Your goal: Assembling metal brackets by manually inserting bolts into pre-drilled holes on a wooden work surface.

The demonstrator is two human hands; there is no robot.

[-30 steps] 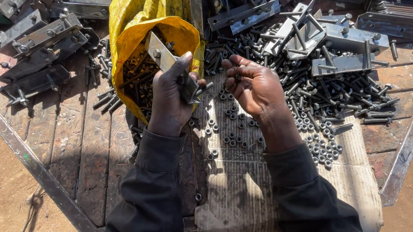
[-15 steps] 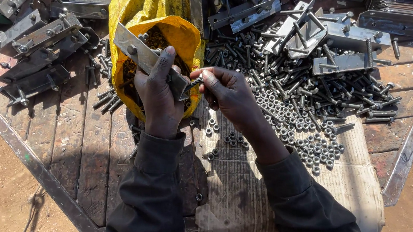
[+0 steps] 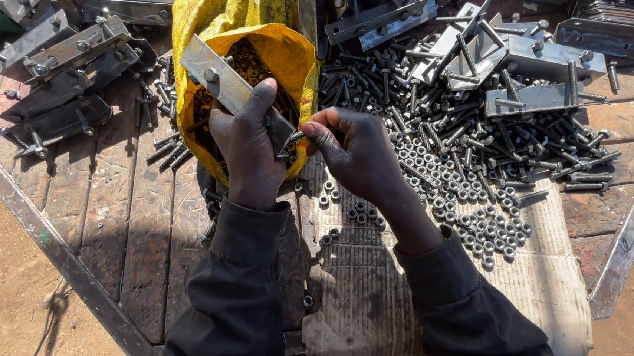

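Note:
My left hand (image 3: 247, 145) grips a long grey metal bracket (image 3: 223, 82) with a bolt head on its face, held slanted over the mouth of a yellow sack (image 3: 228, 8). My right hand (image 3: 352, 152) pinches a threaded bolt (image 3: 292, 139) at the bracket's lower end, fingertips touching the metal. Both hands meet just right of the sack's opening, above a piece of worn cardboard (image 3: 368, 293). Dark sleeves cover both forearms.
A heap of loose bolts (image 3: 411, 103) and nuts (image 3: 478, 219) spreads right of my hands. Assembled brackets (image 3: 64, 71) lie stacked at the left, more brackets (image 3: 518, 66) at the back right. All rests on a wooden plank table (image 3: 128, 217) with a steel edge (image 3: 45, 241).
My right hand came left from the nut pile to the bracket's end. The left hand raised and tilted the bracket higher over the sack.

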